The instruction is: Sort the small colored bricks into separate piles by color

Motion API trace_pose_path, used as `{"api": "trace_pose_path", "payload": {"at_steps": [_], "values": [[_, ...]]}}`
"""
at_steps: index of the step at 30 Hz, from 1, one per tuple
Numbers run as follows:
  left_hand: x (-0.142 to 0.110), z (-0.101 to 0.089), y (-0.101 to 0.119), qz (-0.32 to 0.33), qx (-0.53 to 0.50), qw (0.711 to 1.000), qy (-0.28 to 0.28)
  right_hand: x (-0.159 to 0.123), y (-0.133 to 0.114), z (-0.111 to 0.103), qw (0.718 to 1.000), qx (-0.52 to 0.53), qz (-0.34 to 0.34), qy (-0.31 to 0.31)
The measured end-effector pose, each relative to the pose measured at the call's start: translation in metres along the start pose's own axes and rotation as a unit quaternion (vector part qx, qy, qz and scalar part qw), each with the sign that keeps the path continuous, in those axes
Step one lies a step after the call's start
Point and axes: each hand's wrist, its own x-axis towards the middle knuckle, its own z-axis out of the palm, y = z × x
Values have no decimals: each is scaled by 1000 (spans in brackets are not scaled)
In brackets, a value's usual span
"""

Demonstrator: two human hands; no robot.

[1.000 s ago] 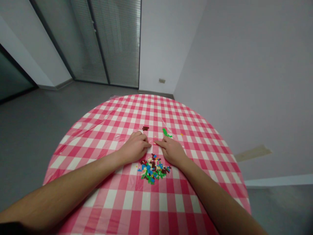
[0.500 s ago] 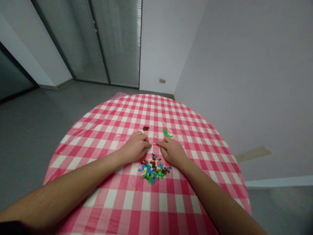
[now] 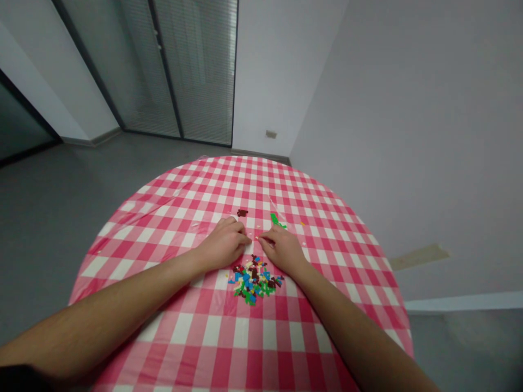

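Just beyond a heap of small coloured plastic building bricks (image 3: 254, 283), both hands rest low over the table. My left hand (image 3: 226, 243) lies to the heap's upper left, its fingers curled down and closed; whatever they may hold is hidden. Facing it, my right hand (image 3: 283, 249) has thumb and index finger pinched together at the tips, where a tiny pale speck shows, too small to name. Only a small gap separates the two hands' fingertips. Green bricks (image 3: 276, 220) lie right behind my right hand, and a cluster of dark brown bricks (image 3: 242, 213) lies behind my left.
A red-and-white checked cloth (image 3: 229, 348) covers the round table. One yellow piece (image 3: 303, 224) lies to the right of the green bricks, and a few pale bits are scattered near the hands. Beyond stand a glass partition (image 3: 196, 71) and a plain wall (image 3: 408, 136).
My right thumb and index finger have drawn together into a pinch; the index finger was stretched further out before. My left hand has barely moved. The whole view has shifted slightly.
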Motion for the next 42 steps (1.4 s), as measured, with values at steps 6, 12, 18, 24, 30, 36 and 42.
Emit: {"api": "trace_pose_path", "payload": {"at_steps": [6, 12, 18, 24, 30, 36, 42], "values": [[-1, 0, 0, 0, 0, 1000, 1, 0, 0, 1, 1000, 26, 4, 17], [-1, 0, -1, -1, -1, 1000, 3, -1, 1, 2, 998, 50, 0, 29], [0, 1, -1, 1, 0, 1000, 4, -1, 2, 2, 998, 52, -15, 23], [0, 0, 0, 0, 7, 1000, -6, 1, 0, 1, 1000, 9, -19, -19], [0, -1, 0, -3, 0, 1000, -7, 1, 2, 0, 1000, 26, -3, -6], [0, -2, 1, -5, -1, 1000, -12, 2, 2, -3, 997, 72, 40, 14], [0, -2, 2, -10, 1, 1000, -10, 1, 6, 0, 996, 84, 2, 42]]}}
